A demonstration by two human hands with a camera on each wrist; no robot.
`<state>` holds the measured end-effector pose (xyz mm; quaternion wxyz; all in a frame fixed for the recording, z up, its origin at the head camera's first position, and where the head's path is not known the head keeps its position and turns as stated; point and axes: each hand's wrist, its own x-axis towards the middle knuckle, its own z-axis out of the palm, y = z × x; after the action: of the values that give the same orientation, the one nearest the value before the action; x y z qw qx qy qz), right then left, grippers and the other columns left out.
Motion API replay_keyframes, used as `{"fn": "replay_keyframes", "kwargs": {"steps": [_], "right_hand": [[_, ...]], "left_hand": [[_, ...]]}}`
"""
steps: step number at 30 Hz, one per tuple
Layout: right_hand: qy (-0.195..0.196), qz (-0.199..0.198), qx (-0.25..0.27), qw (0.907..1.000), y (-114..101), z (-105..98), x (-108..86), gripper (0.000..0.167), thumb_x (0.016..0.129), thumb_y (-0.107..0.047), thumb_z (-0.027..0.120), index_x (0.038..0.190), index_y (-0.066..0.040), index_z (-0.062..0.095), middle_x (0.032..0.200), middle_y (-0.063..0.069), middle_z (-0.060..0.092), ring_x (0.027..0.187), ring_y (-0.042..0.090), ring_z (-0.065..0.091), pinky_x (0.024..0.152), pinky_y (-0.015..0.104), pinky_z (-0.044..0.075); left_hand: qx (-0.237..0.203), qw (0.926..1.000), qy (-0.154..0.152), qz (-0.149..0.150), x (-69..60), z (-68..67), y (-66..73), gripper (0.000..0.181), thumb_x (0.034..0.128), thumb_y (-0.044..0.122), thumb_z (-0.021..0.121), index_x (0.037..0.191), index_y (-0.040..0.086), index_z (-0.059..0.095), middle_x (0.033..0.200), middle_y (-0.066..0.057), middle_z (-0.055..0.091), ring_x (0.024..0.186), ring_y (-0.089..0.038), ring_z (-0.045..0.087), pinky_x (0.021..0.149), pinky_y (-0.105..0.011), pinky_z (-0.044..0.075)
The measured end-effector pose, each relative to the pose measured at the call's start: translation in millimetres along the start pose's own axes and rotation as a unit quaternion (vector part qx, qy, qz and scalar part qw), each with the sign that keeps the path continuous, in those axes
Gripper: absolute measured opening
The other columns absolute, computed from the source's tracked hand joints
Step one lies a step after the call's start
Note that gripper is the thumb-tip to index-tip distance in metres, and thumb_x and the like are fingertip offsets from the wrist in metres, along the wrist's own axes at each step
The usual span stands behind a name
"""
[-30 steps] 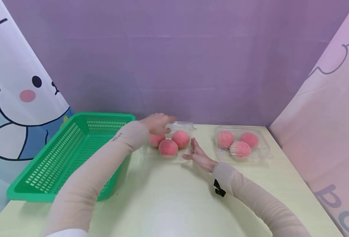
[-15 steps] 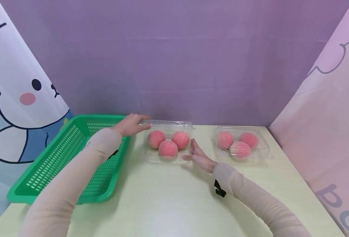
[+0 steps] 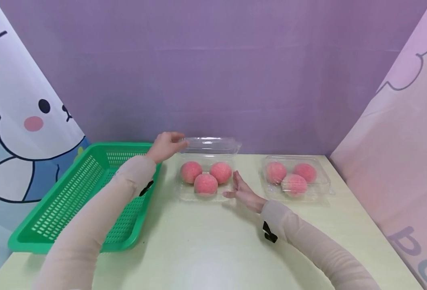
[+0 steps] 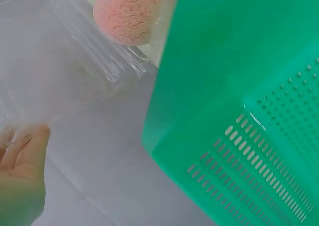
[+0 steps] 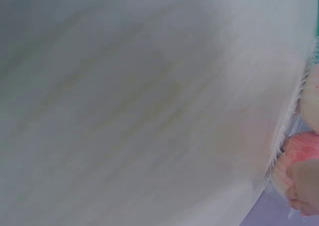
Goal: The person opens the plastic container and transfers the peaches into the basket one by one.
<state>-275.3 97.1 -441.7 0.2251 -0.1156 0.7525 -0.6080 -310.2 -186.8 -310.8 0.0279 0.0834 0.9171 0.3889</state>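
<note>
Three pink peaches lie in a clear plastic clamshell box at the table's middle. Its hinged lid stands raised along the back, against the purple backdrop. My left hand pinches the left edge of this lid between thumb and fingers. In the left wrist view, the fingertips of this hand meet the clear plastic lid. Fingers extended, my right hand rests against the box's right side. The right wrist view is mostly filled by a blurred pale surface, with a peach at its edge.
A green perforated basket stands on the left, close beside the box. To the right is a second clear clamshell box, closed over several-looking pink peaches. A purple backdrop borders the pale table behind.
My left hand moved left from above the peaches to the lid's edge, then slightly up and right. The lid rose from lying low behind the box. My right hand stayed in place.
</note>
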Motion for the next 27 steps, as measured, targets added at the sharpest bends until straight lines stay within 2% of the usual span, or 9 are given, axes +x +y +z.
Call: {"fn": "replay_keyframes", "kwargs": {"steps": [6,10,15,19,22,27], "right_hand": [[0.007,0.004,0.002,1.0000,0.7,1.1,-5.5,0.101,0.084,-0.010,0.063,0.145,-0.012,-0.018,0.154,0.003,-0.013,0.141,0.024,-0.004,0.115,0.042,0.003],[0.012,0.006,0.008,0.9999,1.9,1.9,-9.6,0.102,0.083,-0.011,0.064,0.145,-0.013,-0.017,0.154,0.002,-0.013,0.141,0.024,-0.004,0.114,0.042,0.003],[0.008,0.005,0.009,0.9999,3.4,6.5,-13.0,0.103,0.082,-0.012,0.065,0.145,-0.013,-0.017,0.154,0.002,-0.013,0.141,0.024,-0.004,0.114,0.044,0.004],[0.004,-0.001,0.005,1.0000,1.9,9.8,-13.7,0.103,0.082,-0.013,0.065,0.145,-0.013,-0.016,0.154,0.002,-0.012,0.141,0.025,-0.002,0.114,0.045,0.004],[0.001,-0.008,0.004,1.0000,-0.5,10.9,-12.8,0.102,0.082,-0.013,0.065,0.145,-0.012,-0.016,0.154,0.003,-0.011,0.141,0.025,-0.002,0.114,0.045,0.005],[0.002,-0.009,0.000,1.0000,-3.8,10.9,-12.2,0.103,0.082,-0.013,0.065,0.145,-0.013,-0.016,0.154,0.002,-0.011,0.141,0.024,-0.002,0.114,0.043,0.005]], "left_hand": [[-0.074,0.9962,0.041,-0.019,16.1,0.8,-0.1,0.054,0.0885,0.043,0.055,0.132,0.010,0.049,0.134,-0.009,0.049,0.124,-0.026,0.044,0.099,-0.046,0.040],[-0.119,0.9913,0.051,-0.025,25.6,-1.3,-0.9,0.054,0.0889,0.044,0.053,0.131,0.011,0.050,0.136,-0.010,0.046,0.127,-0.027,0.040,0.102,-0.047,0.037],[-0.160,0.9854,0.026,-0.053,24.0,-11.1,4.7,0.056,0.0924,0.046,0.045,0.137,0.012,0.041,0.142,-0.009,0.040,0.129,-0.029,0.038,0.106,-0.047,0.032],[-0.187,0.9799,-0.001,-0.070,19.5,-20.9,15.3,0.060,0.0955,0.044,0.039,0.142,0.007,0.031,0.145,-0.013,0.034,0.132,-0.031,0.035,0.109,-0.044,0.029],[-0.201,0.9765,-0.017,-0.076,20.0,-25.8,18.5,0.062,0.0971,0.041,0.036,0.144,0.003,0.023,0.148,-0.017,0.028,0.135,-0.032,0.028,0.112,-0.041,0.025],[-0.219,0.9709,-0.020,-0.096,23.7,-26.8,19.6,0.058,0.0998,0.033,0.030,0.145,0.000,0.017,0.149,-0.017,0.023,0.137,-0.032,0.023,0.113,-0.039,0.022]]}}
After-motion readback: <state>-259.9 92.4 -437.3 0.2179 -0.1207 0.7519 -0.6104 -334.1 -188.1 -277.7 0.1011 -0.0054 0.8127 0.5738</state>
